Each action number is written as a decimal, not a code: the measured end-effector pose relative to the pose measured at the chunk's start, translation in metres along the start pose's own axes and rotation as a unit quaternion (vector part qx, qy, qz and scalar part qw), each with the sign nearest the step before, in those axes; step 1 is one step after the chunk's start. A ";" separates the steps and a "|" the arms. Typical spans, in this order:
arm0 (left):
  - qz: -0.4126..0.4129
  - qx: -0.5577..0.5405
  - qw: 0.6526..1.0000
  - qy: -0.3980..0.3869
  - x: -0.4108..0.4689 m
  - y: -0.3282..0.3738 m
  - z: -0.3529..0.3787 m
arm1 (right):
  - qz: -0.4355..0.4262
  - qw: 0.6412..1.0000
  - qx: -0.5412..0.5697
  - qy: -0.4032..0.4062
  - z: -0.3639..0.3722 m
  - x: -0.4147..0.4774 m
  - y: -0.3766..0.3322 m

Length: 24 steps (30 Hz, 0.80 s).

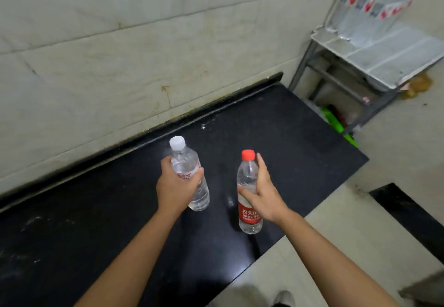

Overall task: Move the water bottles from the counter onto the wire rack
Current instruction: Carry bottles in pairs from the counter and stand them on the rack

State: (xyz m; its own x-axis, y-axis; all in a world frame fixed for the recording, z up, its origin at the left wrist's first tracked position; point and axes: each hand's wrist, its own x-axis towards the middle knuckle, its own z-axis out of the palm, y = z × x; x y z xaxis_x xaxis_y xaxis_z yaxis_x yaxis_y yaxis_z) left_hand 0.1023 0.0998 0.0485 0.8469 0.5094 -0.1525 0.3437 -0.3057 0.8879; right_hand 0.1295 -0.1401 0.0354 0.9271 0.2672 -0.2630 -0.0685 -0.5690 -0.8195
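- Left hand (pixel 176 186), 7 o'clock of our view: fingers curled round the middle of the white-capped bottle (pixel 186 162), gripping it.
- That bottle tilts, cap toward 11 o'clock, over the black desk (pixel 288 143); we cannot tell whether its base touches.
- Right hand (pixel 263 196), 5 o'clock: fingers straight along the right side of the red-capped bottle (pixel 247 174), thumb laid across its front, not curled round it.
- Red-capped bottle stands upright on the desk near the front edge, at 3 o'clock of the white-capped one, apart from it.
- Wire rack (pixel 394 54), 2 o'clock, past the desk's end; a blurred row of bottles (pixel 370 8) stands on its top shelf.
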 end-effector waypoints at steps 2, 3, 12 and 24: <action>0.043 -0.010 0.999 -0.013 -0.012 0.035 0.025 | 0.006 0.998 0.047 0.034 -0.043 -0.007 0.005; 0.059 -0.019 0.998 -0.022 -0.019 0.051 0.040 | 0.008 0.996 0.069 0.050 -0.066 -0.011 0.010; 0.123 -0.084 0.985 -0.091 -0.110 0.186 0.226 | -0.046 0.973 0.148 0.170 -0.297 -0.059 0.093; 0.237 -0.176 0.940 -0.169 -0.149 0.352 0.393 | -0.110 0.938 0.188 0.268 -0.505 -0.067 0.147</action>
State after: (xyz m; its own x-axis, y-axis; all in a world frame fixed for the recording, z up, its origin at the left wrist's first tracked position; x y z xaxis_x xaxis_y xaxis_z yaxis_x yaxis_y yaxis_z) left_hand 0.2564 -0.3996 0.2136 0.9720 0.0797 0.2211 -0.2110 -0.1180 0.9703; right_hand 0.2435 -0.6346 0.1894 0.9793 -0.1411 0.1454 0.1149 -0.2043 -0.9721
